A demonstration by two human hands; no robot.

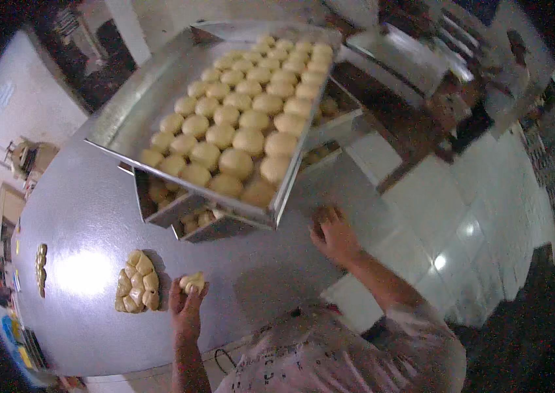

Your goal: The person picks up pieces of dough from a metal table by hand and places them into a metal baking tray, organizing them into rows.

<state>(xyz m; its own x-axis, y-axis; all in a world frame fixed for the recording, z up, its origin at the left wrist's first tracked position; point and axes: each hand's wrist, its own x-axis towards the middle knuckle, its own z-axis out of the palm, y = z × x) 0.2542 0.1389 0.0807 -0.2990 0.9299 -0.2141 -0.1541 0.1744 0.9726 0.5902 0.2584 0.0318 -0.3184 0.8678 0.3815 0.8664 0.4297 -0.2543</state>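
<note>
My left hand (186, 307) holds a small lump of dough (193, 283) between thumb and fingers above the table. Just left of it lies a cluster of dough pieces (136, 285) pressed together. My right hand (335, 233) is at the table's right side, palm down with fingers curled. Whether anything is under its palm is hidden. Beyond both hands, a metal tray (135, 103) holds rows of round dough balls (235, 163). It rests on top of other trays (199, 216) set at different angles, which also hold dough balls.
A narrow strip of dough pieces (41, 270) lies near the left edge of the grey table (86, 206). A scale-like device (24, 157) stands beyond that edge. White floor tiles (444, 226) stretch to the right. Blurred equipment (395, 54) is at the upper right.
</note>
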